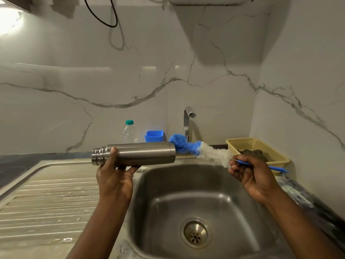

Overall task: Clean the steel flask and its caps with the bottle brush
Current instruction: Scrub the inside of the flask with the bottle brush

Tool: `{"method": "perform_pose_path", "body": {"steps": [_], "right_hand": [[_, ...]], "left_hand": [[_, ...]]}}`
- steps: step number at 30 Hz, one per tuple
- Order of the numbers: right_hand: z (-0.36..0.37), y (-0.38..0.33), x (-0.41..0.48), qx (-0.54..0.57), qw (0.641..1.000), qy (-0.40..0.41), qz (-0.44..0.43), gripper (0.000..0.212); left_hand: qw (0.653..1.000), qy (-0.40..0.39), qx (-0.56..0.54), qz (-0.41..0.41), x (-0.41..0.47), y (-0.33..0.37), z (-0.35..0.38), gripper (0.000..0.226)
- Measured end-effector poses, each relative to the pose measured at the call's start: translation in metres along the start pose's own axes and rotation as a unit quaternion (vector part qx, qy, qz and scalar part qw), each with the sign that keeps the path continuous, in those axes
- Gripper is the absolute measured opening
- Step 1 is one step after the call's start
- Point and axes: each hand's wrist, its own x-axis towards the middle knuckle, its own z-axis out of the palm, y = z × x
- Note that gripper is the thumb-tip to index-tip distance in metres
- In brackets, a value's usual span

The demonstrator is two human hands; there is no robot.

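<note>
My left hand [113,176] grips the steel flask [141,154] near its threaded neck and holds it level above the sink's left rim, neck to the left, base to the right. My right hand [252,172] pinches the thin blue handle of the bottle brush [201,149]. The brush's blue and white bristles stretch leftward, and the blue tip lies beside the flask's base, outside the flask. No caps are in view.
A steel sink [229,202] with a round drain [195,233] lies below both hands, and a ribbed draining board [46,199] spreads to its left. At the back wall stand a tap [187,120], a blue tub [154,136] and a plastic bottle [129,132]. A yellow basket [268,146] sits at the right.
</note>
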Motion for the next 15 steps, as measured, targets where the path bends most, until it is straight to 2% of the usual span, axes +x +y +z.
{"method": "perform_pose_path", "body": {"steps": [9, 15], "right_hand": [[0.0027, -0.002, -0.0016, -0.028, 1.0, -0.003, -0.009, 0.016], [0.003, 0.0042, 0.0019, -0.028, 0.999, 0.018, -0.012, 0.012]], "left_hand": [[1.0, 0.003, -0.008, 0.003, 0.0018, -0.0008, -0.002, 0.062], [1.0, -0.021, -0.003, 0.002, -0.0017, 0.0001, 0.0004, 0.061]]}}
